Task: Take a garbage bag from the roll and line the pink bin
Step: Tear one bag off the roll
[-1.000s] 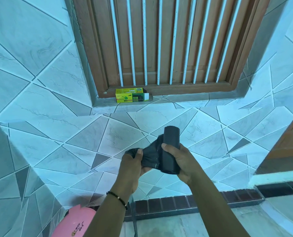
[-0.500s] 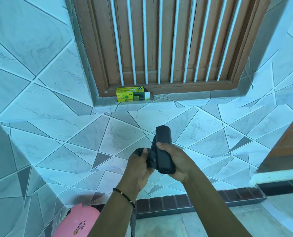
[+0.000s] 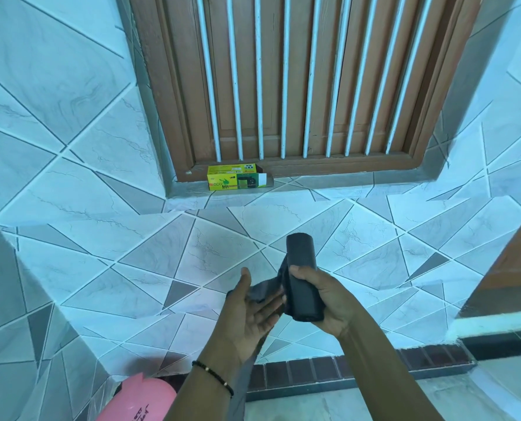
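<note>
- Tiled wall (image 3: 79, 183): pale marbled tiles cut into angular shapes, filling most of the view behind the hands.
- Wooden window (image 3: 301, 86): brown frame with white vertical bars, set above a tiled sill.
- Pink bin (image 3: 137, 401): only its upper part shows at the bottom edge, below and left of the hands, well apart from the roll. No liner can be seen on the part in view.
- Garbage-bag roll (image 3: 303, 281): dark cylinder held roughly upright, in front of the wall between sill and floor.
- Right hand (image 3: 326, 299): fingers and thumb curled round the lower half of the roll, gripping it firmly.
- Left hand (image 3: 253, 311): palm up, fingers nearly straight and spread, not clenched; the loose bag end lies across them.
- Loose bag end (image 3: 265, 288): a crumpled dark strip unwound from the roll's left side, still joined to it.
- Bin-liner box (image 3: 236, 180): yellow and green, lying on the sill.
- Step in hand, as judged: drawing out the first bag. Next move likely calls for the left hand to close on the strip, unroll a full bag length, and tear at the perforation while the right hand steadies the roll.
</note>
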Tool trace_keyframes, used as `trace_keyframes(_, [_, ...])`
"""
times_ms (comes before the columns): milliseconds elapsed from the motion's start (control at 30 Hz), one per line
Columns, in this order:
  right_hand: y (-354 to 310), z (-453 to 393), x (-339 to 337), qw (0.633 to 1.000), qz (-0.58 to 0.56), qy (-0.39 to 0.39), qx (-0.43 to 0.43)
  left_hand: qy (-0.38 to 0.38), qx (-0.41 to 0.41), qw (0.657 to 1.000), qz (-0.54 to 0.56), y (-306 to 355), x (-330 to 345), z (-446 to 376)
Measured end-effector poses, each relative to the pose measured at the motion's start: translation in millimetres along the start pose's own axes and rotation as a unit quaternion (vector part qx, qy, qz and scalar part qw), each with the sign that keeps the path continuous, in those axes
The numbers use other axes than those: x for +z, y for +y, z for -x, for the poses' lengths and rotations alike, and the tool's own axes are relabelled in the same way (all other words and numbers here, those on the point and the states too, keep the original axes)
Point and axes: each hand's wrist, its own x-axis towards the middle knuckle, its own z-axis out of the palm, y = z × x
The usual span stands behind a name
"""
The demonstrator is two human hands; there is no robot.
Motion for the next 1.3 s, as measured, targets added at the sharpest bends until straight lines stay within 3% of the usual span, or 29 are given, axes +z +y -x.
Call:
trace_keyframes(167, [2.7,2.7,1.3,0.999,-0.002,-0.052,-0.005,-0.054,-0.112,0.986,0.106,-7.2,5.1,4.3])
trace_keyframes(500, [10.1,-4.3,-10.0,0.999,-0.018,0.017,-0.020,-0.048,-0.010,0.967,0.251,4.9,3.5,-11.8])
trace_keyframes(733, [12.0,-7.1,-9.4,0.998,0.020,0.052,-0.026,-0.002,0.010,0.967,0.255,5.8,0.9,-6.8])
trace_keyframes(1300, [12.9,-13.5,-9.5,0.996,-0.084,-0.020,-0.015,-0.048,0.028,0.958,0.282,1.1,-1.7,-13.9])
